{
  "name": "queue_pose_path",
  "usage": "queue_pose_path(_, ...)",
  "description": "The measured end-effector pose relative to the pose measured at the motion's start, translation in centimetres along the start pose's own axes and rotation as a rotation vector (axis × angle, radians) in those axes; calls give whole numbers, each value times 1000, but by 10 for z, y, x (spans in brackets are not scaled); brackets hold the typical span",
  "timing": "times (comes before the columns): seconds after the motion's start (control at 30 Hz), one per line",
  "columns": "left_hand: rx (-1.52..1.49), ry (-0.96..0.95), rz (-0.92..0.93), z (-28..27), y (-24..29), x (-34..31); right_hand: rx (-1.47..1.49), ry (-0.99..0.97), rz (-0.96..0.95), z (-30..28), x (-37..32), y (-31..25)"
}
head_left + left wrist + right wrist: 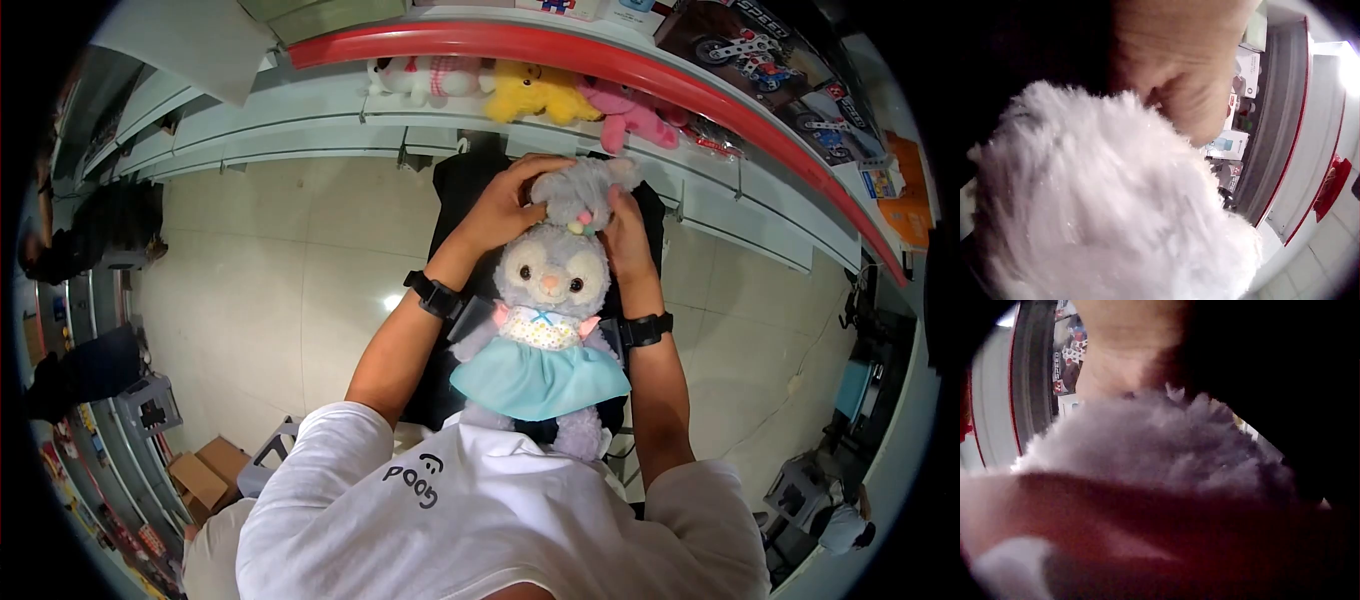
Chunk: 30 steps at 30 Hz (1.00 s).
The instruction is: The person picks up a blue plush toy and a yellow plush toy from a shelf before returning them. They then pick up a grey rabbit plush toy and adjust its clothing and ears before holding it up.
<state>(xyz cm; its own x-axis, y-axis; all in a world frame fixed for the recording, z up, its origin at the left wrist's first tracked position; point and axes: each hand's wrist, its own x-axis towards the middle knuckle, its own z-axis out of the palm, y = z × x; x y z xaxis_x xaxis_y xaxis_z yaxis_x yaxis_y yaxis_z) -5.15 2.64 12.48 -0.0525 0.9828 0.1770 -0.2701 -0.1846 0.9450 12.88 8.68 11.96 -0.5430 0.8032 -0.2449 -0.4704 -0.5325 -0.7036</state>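
Observation:
A plush rabbit [553, 272] with lilac-grey fur, a pale face and a turquoise skirt [540, 378] leans back on the person's lap, face up. Its fluffy ears [575, 190] are bunched above the head, by a small cluster of coloured beads or flowers [580, 226]. From one side the left hand [503, 207] grips the ears, thumb toward the front. On the other side the right hand [628, 238] holds them with its thumb along the fur, most of its fingers hidden behind. Fur [1110, 200] fills much of the left wrist view; in the right wrist view, fur [1147, 440] lies below the hand.
Ahead runs a shelf with a red edge [480, 40], where white, yellow [540, 92] and pink plush toys lie. Boxed model kits [770, 60] stand at its right. Cardboard boxes [207, 477] and a grey stool [268, 460] are on the tiled floor at left.

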Motion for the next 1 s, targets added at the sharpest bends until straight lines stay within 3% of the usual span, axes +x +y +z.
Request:
queue_pose_path(0.07,152,-105,35,-3,3,0,-71,25,-20,2,0,1)
queue_pose_path(0.2,79,-88,-23,-1,9,-1,-169,-5,-85,1,2,1)
queue_pose_path(0.27,58,-40,-149,1,10,-2,-198,-27,-98,1,4,1)
queue_pose_path(0.4,59,-33,-61,0,3,-2,-229,10,-129,3,5,3)
queue_pose_path(0.5,93,-10,-98,-2,2,-2,-280,47,-128,1,7,6)
queue_pose_path(0.57,193,-24,-215,-6,3,-1,-332,82,-140,2,7,8)
queue_pose_path(0.7,166,-24,-170,-8,-5,0,-353,44,-152,3,8,6)
queue_pose_path(0.8,-16,10,-240,-3,-6,2,-315,38,-94,0,12,7)
queue_pose_path(0.87,-321,-18,-261,-1,-5,2,-279,50,-54,0,14,7)
queue_pose_path(0.97,-495,-85,-268,-1,-4,3,-178,-27,42,0,13,2)
queue_pose_path(1.0,-494,-87,-269,-1,-2,2,-102,-40,151,-2,12,0)
